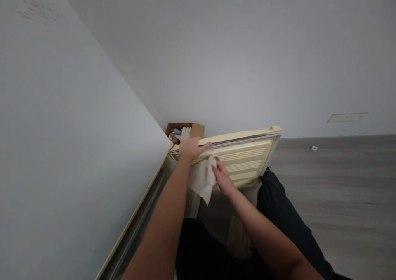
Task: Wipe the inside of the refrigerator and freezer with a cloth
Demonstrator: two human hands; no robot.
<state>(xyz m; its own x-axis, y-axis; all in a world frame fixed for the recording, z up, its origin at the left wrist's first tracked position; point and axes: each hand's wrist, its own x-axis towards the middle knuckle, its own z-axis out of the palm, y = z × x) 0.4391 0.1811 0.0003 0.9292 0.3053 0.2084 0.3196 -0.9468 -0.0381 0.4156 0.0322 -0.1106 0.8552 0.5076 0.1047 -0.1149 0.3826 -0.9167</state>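
Observation:
A cream-coloured door panel (pixel 244 161) with ribbed inner mouldings and a pale seal stands open from a cabinet (pixel 144 214) at the lower left. My left hand (pixel 191 148) is wrapped over the door's top edge near its left end, thumb pointing right along it. Just below and to the right, my right hand (pixel 221 176) pinches a white cloth (pixel 201 177) against the door's inner side. The cloth hangs down in folds and hides part of the ribbed surface.
Behind the door, a cardboard box (pixel 198 130) holds white gloves (pixel 185 133) and small items in the wall corner. A small white object (pixel 314 148) lies on the wood-look floor (pixel 346 181) at the right. My dark-clothed leg (pixel 284 210) is beside the door.

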